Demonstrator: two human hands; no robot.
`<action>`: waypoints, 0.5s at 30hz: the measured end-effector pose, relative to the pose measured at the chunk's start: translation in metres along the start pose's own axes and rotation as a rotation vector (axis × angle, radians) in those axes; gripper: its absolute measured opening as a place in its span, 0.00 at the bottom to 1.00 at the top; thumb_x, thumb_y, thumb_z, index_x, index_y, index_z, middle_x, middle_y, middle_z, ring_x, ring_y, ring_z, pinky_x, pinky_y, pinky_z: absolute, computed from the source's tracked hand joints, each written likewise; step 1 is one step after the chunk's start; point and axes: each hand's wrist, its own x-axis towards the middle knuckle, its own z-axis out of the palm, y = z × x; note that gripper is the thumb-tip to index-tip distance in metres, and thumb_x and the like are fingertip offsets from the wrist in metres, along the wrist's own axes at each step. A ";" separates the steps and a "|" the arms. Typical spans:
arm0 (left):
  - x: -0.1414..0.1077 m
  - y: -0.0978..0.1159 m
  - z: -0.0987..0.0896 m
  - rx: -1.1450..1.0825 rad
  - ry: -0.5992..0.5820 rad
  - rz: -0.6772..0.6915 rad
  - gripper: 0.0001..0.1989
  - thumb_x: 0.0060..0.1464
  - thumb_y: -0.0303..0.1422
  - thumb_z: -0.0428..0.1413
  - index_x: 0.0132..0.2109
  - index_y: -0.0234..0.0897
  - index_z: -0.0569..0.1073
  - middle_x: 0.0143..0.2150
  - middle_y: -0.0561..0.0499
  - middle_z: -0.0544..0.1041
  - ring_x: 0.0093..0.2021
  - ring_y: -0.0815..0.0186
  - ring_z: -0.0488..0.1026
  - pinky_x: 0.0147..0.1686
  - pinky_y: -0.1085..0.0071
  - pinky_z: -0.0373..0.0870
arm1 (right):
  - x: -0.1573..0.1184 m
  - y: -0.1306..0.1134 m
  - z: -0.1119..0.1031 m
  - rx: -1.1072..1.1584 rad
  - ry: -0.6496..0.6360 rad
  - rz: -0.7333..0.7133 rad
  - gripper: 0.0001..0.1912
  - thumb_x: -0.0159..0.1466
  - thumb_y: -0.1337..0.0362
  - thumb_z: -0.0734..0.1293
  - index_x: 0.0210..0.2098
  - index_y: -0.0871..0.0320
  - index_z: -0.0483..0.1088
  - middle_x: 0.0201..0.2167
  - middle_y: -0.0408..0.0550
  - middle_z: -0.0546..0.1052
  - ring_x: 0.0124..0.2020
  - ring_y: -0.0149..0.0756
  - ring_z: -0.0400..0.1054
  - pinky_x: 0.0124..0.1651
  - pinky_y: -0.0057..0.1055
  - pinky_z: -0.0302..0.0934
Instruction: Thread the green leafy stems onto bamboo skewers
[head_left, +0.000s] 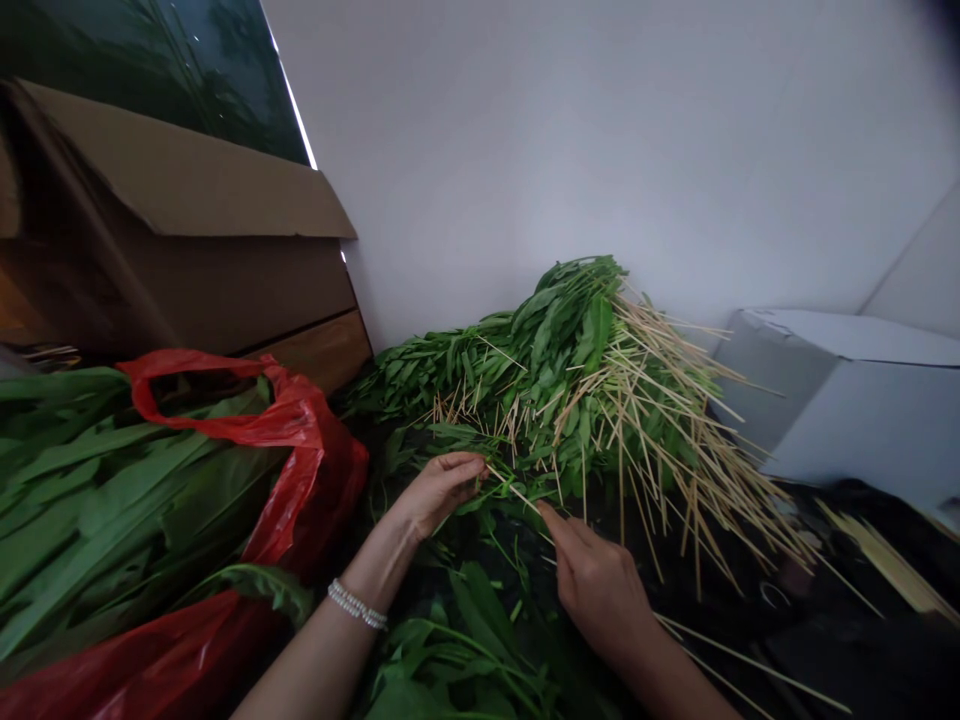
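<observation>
Between my hands runs a thin bamboo skewer (523,497) with a bit of green leaf or stem on it. My left hand (444,492), a beaded bracelet (357,605) at its wrist, is closed in a pinch at the skewer's upper left end. The fingers of my right hand (602,580) grip the skewer lower and to the right. Just beyond them lies a big pile of skewered leafy greens (555,320), its bare skewer ends (675,420) fanning out to the right. Loose green leaves (457,650) lie below, nearest me.
At left, a red plastic bag (322,470) holds long green leaves (135,510). Behind it stands an open cardboard box (225,270). A white box (877,400) sits at right, with a bundle of skewers (892,560) before it. A white wall (600,130) closes off the back.
</observation>
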 end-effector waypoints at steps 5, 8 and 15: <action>0.000 -0.014 0.007 0.080 -0.067 0.006 0.14 0.34 0.34 0.70 0.30 0.33 0.79 0.28 0.52 0.77 0.28 0.73 0.71 0.33 0.78 0.66 | 0.001 -0.003 0.000 -0.005 0.005 0.004 0.24 0.62 0.75 0.52 0.54 0.64 0.67 0.30 0.50 0.76 0.28 0.35 0.73 0.30 0.27 0.65; 0.002 -0.019 0.009 0.128 -0.119 0.065 0.13 0.39 0.35 0.68 0.33 0.33 0.79 0.30 0.51 0.78 0.30 0.71 0.72 0.36 0.76 0.68 | 0.003 -0.002 -0.002 -0.039 0.023 0.006 0.24 0.61 0.75 0.53 0.54 0.64 0.67 0.31 0.50 0.76 0.28 0.34 0.73 0.30 0.26 0.65; 0.013 -0.020 -0.002 0.875 0.039 0.659 0.15 0.57 0.33 0.53 0.50 0.38 0.75 0.51 0.43 0.76 0.53 0.57 0.69 0.56 0.57 0.62 | 0.005 0.018 -0.003 -0.160 0.056 0.101 0.22 0.63 0.73 0.54 0.53 0.61 0.67 0.33 0.48 0.77 0.26 0.35 0.73 0.25 0.28 0.63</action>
